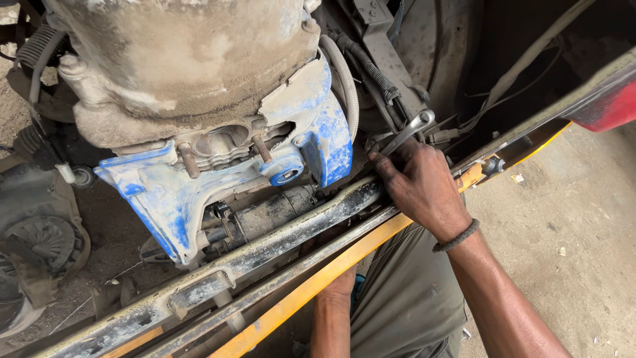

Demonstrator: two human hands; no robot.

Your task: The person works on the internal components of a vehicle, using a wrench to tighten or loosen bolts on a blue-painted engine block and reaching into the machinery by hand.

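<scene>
My right hand (424, 185) grips a silver ring spanner (409, 130), its ring end pointing up and right beside a corrugated hose (341, 79). The hand rests against a dirty metal frame rail (278, 242) under a large grimy engine block (179, 59) with a worn blue bracket (165, 199). My left hand (341, 282) reaches up beneath the yellow rail (311, 288); its fingers are hidden behind the rails, so what it touches cannot be told. A dark cylindrical starter motor (265, 215) sits just above the frame rail.
Two rusty studs (189, 159) stick out of the block. Cables and a black hose (377, 73) run at upper right. A red body panel (613, 106) is at the right edge. A wheel hub part (40, 245) lies at left. Concrete floor (570, 225) spreads to the right.
</scene>
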